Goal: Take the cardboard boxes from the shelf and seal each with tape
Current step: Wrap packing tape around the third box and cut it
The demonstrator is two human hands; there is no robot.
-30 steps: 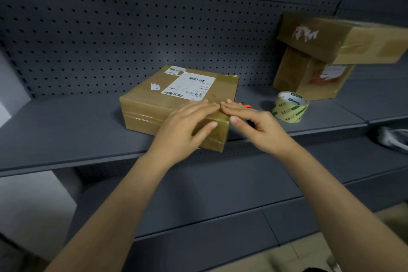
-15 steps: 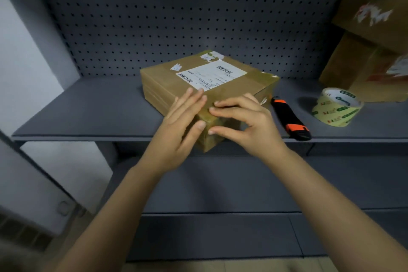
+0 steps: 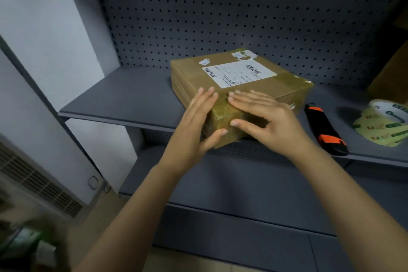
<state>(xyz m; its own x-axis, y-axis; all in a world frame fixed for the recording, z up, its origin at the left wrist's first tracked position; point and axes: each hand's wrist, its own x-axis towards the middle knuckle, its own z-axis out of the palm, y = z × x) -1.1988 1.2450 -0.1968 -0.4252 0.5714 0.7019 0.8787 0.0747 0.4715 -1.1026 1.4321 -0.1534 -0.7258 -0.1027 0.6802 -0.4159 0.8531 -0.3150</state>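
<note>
One taped brown cardboard box (image 3: 240, 86) on grey shelf (image 3: 123, 97); left hand (image 3: 198, 126) and right hand (image 3: 265, 121) pressed flat, fingers extended, gripping nothing. At 3 o'clock: one black-orange utility knife (image 3: 324, 132), one printed tape roll (image 3: 384, 126).

Both hands (image 3: 231, 126) flat on cardboard box (image 3: 238, 86)

Dim, soft shadows, blurred warped edges

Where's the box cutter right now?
In the head view the box cutter lies on the shelf, right of the cardboard box and left of the tape roll.
</note>
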